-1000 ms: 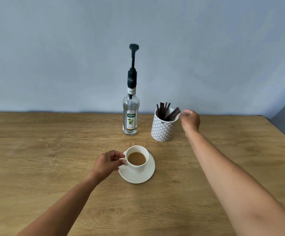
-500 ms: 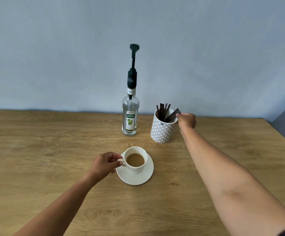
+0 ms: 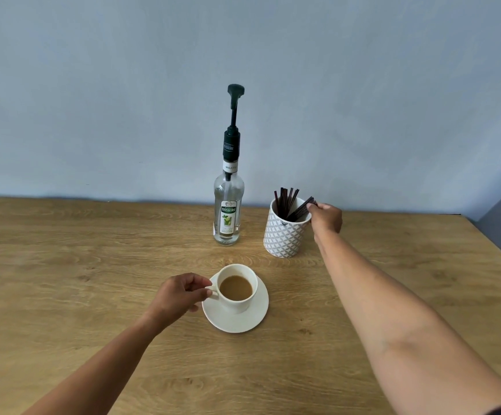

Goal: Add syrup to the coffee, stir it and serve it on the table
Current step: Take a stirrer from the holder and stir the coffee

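At the handle of the white coffee cup, the left hand is pinching with thumb and forefinger, the other fingers curling under the palm. Just to the right of that hand the cup is sitting upright on its white saucer, and light brown coffee is filling it to a little below the rim. Farther from the person, the right hand is reaching to the rim of a patterned white holder, and its fingertips are closing on the top ends of the dark stirrers leaning toward it (whether one stick or several are being gripped is too small to tell). A second bunch of stirrers is standing more upright on the holder's far left side. Left of this hand, beyond the holder and well apart from the cup, the syrup bottle is standing upright with its black pump raised. Everything is resting on the wooden table, which is stretching out beneath both forearms.
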Demonstrator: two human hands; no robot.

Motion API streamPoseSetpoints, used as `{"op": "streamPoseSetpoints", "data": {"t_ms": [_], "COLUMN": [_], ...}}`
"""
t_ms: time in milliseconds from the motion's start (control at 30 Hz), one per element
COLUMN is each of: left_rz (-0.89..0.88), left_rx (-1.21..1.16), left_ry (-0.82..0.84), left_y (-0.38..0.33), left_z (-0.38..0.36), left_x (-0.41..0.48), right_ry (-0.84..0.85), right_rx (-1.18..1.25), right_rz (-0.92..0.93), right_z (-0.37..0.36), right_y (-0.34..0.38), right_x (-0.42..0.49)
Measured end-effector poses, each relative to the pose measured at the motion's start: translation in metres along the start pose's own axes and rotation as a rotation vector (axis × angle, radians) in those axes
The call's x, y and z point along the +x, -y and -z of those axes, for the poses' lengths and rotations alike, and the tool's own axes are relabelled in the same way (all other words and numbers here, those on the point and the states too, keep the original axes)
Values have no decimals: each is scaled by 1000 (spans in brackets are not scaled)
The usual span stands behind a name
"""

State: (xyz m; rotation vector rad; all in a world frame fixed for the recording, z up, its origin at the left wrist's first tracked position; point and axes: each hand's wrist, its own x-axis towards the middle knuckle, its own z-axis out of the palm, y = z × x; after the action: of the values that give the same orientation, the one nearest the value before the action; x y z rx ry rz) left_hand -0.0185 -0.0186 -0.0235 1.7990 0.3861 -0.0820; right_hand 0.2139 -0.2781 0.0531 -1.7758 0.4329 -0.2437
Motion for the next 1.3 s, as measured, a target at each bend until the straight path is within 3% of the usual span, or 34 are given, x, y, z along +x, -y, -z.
{"op": "streamPoseSetpoints", "data": {"t_ms": [733,1033,1300], "left_rz": [-3,-6,-4], "left_rx": [-13,12,10], "left_ry": [-1,-5,13], "left_y": [-2,-6,-8], "left_z": [-1,-1,-1], "left_x": [3,0,0], "right_ry": [44,-32,-93], "right_rx": [-196,-121,52], "right_rz": [186,232,471], "right_z": [12,18,37], "right_y": [-5,15,66], "right_x": [-3,6,-8]}}
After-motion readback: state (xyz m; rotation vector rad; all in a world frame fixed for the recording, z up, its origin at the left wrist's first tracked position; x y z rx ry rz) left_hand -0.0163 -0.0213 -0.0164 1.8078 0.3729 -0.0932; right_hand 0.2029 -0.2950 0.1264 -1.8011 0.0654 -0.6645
